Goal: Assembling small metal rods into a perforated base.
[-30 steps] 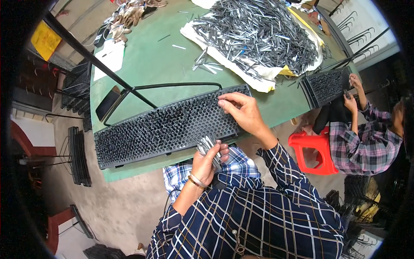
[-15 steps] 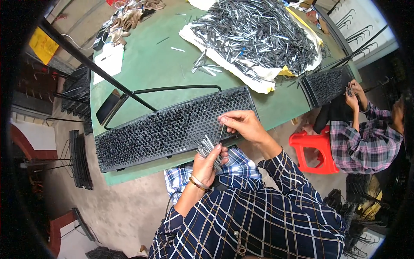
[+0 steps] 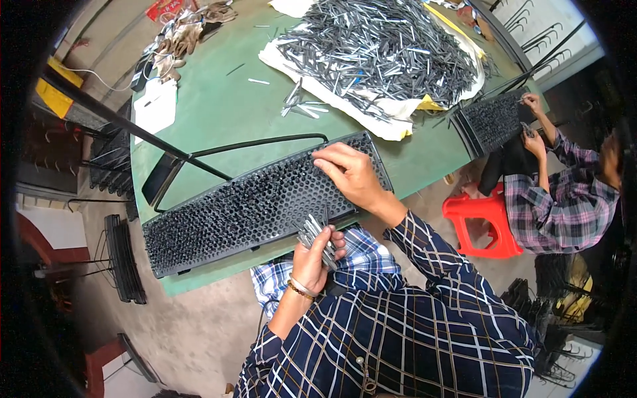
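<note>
My left hand [image 3: 316, 259] is closed round a bunch of thin grey metal strips [image 3: 310, 232], their ends fanning out toward the rack. Above the far edge of a long black perforated rack [image 3: 305, 192], my right hand [image 3: 352, 174] has its thumb and fingers pinched together. What lies between those fingertips is hidden. Dark upright pieces crowd the rack's holes on the left and middle, while many holes toward the right end show bare. The rack lies slanted on the green table, with a black rod frame [image 3: 259, 142] attached behind it.
A large heap of metal strips [image 3: 385, 53] lies on a white sheet beyond the rack, with several loose strips [image 3: 302, 105] beside it. Gloves [image 3: 189, 36] and white paper [image 3: 156, 109] are at far left. At right a co-worker handles another rack [image 3: 494, 121], near a red stool [image 3: 481, 222].
My right hand has moved away from the strips in my left hand, up and left to the rack's far edge. My left hand stays nearly in place. The co-worker's hands have separated.
</note>
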A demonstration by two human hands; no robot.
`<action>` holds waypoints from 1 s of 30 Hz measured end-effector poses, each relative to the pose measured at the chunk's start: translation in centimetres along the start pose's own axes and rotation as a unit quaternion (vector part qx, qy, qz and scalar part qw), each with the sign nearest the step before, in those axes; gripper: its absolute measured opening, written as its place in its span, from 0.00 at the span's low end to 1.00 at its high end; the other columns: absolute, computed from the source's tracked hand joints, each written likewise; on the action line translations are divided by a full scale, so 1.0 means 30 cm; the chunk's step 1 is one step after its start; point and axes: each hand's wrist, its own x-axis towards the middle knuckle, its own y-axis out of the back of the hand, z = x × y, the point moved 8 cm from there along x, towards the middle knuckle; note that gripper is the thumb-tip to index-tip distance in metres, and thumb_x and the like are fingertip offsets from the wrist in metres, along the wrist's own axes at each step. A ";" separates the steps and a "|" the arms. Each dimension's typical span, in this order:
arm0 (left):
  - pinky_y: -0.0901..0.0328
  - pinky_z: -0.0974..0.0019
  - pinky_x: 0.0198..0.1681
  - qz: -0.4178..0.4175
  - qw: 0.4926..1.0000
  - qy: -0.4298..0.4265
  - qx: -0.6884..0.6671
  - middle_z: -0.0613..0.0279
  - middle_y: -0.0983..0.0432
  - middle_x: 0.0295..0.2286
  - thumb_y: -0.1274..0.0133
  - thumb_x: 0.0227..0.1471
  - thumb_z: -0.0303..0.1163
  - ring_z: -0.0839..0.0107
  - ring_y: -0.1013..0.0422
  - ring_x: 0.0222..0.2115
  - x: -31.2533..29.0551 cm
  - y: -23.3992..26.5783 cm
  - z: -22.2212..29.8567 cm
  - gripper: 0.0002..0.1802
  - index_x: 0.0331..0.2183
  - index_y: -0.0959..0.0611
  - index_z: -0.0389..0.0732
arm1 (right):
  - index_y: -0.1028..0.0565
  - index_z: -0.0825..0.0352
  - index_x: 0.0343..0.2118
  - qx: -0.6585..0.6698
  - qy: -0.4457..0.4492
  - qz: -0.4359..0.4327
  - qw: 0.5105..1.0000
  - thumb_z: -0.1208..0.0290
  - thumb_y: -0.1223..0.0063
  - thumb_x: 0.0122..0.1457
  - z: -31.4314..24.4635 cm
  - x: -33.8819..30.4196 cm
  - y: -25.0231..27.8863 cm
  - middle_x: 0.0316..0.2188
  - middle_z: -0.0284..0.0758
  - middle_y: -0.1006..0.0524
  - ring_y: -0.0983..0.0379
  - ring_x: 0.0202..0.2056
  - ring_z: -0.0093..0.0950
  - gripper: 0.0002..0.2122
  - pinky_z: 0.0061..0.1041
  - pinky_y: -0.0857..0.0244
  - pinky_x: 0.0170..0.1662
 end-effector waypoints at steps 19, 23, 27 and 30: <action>0.33 0.71 0.28 0.013 0.999 0.003 0.034 0.59 0.27 0.28 0.49 0.54 0.34 0.72 0.30 0.27 -0.004 -0.002 0.016 0.13 0.37 0.26 0.35 | 0.26 0.66 0.35 -0.209 0.140 -0.040 0.967 0.72 0.47 0.50 -0.043 -0.037 -0.084 0.27 0.36 0.30 0.30 0.23 0.32 0.09 0.28 0.35 0.25; 0.35 0.74 0.26 -0.010 0.998 -0.022 0.054 0.65 0.28 0.27 0.50 0.54 0.35 0.75 0.32 0.27 -0.005 -0.017 0.023 0.10 0.36 0.26 0.39 | 0.26 0.66 0.34 -0.204 0.100 -0.041 0.973 0.71 0.46 0.50 -0.011 -0.046 -0.091 0.26 0.35 0.32 0.30 0.22 0.32 0.09 0.28 0.35 0.24; 0.36 0.74 0.27 -0.029 0.998 -0.014 0.052 0.66 0.29 0.27 0.51 0.55 0.35 0.76 0.32 0.27 0.002 -0.041 0.008 0.09 0.35 0.26 0.40 | 0.27 0.69 0.30 -0.108 0.088 0.004 0.990 0.69 0.49 0.53 -0.018 -0.057 -0.050 0.27 0.40 0.32 0.30 0.23 0.38 0.08 0.35 0.36 0.24; 0.37 0.76 0.27 -0.015 0.998 -0.036 0.044 0.67 0.29 0.27 0.50 0.55 0.35 0.78 0.33 0.26 -0.001 -0.036 0.016 0.08 0.35 0.26 0.41 | 0.25 0.70 0.34 0.004 0.029 -0.008 1.000 0.63 0.50 0.55 -0.028 -0.067 -0.011 0.29 0.41 0.30 0.30 0.24 0.41 0.13 0.38 0.36 0.29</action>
